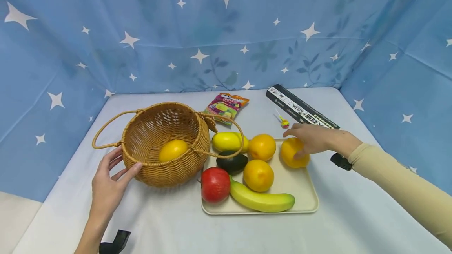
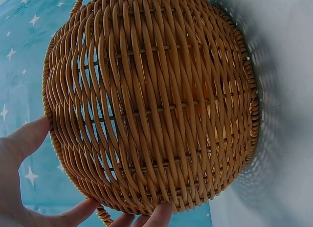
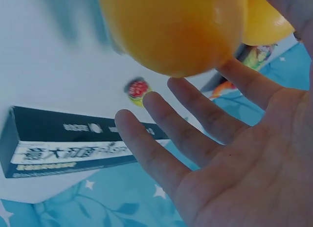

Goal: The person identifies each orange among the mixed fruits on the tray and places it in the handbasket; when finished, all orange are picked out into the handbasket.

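My left hand rests against the left side of a wicker basket, thumb and fingertips spread along the rim and outer wall. Inside the basket lies a yellow-orange oval fruit. Over the right end of a cream tray, my right hand reaches around an orange. In the right wrist view its fingers are spread and fairly straight, and the index fingertip meets the fruit's edge. Also on the tray are two more oranges, a yellow fruit, an avocado, a red fruit and a banana.
Behind the tray lie a colourful snack bag, a lollipop and a long black-and-white pasta box. One basket handle overhangs the tray's left side. A blue star-patterned curtain encloses the white table.
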### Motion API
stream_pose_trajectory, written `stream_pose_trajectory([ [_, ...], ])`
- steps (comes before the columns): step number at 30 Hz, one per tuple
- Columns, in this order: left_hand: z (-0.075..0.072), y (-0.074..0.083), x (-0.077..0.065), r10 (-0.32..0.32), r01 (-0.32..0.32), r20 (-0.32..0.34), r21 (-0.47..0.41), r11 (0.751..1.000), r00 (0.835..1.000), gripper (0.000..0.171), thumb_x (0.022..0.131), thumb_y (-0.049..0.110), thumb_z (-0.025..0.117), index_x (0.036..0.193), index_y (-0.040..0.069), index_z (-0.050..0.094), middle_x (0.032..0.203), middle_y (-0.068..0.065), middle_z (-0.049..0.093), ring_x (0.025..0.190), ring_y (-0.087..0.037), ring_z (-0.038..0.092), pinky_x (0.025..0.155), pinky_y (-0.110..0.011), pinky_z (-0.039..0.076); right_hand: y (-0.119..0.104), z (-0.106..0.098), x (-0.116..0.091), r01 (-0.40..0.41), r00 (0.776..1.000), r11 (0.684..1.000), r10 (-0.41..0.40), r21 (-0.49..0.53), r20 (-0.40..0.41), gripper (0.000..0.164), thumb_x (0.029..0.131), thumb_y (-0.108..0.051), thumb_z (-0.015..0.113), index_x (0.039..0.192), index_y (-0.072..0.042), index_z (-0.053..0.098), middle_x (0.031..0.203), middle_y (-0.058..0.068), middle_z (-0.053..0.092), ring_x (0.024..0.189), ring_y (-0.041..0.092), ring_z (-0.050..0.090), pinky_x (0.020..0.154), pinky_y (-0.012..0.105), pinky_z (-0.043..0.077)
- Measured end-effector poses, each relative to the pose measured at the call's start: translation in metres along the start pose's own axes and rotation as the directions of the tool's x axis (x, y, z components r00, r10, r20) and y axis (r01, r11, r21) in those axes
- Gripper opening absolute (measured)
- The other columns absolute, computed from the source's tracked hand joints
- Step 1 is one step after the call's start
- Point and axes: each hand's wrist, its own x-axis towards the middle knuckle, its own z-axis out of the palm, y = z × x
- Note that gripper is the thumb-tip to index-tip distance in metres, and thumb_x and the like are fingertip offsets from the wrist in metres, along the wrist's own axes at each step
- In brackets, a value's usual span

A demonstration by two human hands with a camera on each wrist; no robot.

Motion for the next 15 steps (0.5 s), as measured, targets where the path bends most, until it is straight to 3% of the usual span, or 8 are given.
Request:
stream_pose_trajectory([
  [6, 0.001, 0.001, 0.001, 0.034, -0.034, 0.020, -0.001, 0.999, 0.999, 0.068, 0.084, 0.010, 0.074, 0.143, 0.004, 0.040, 0.140, -0.016, 0.043, 0.125, -0.033, 0.043, 0.082, 0.003, 0.042, 0.008, 0.013, -0.010, 0.007, 0.999, 0.999, -0.006, 0.031, -0.038, 0.070, 0.072, -0.028, 0.083, 0.132, -0.005, 0.054, 0.117, 0.012, 0.056, 0.099, 0.026, 0.055, 0.091, 0.052, 0.052],
  [15, -0.001, -0.001, -0.003, 0.034, -0.034, 0.011, -0.004, 0.999, 0.999, 0.068, 0.085, 0.011, 0.073, 0.144, 0.006, 0.040, 0.140, -0.015, 0.043, 0.125, -0.034, 0.043, 0.083, 0.003, 0.042, 0.008, 0.022, -0.006, 0.080, 0.994, 0.995, -0.075, 0.066, -0.081, 0.079, 0.067, -0.022, 0.086, 0.136, -0.005, 0.049, 0.122, 0.011, 0.055, 0.104, 0.029, 0.055, 0.092, 0.053, 0.051],
])
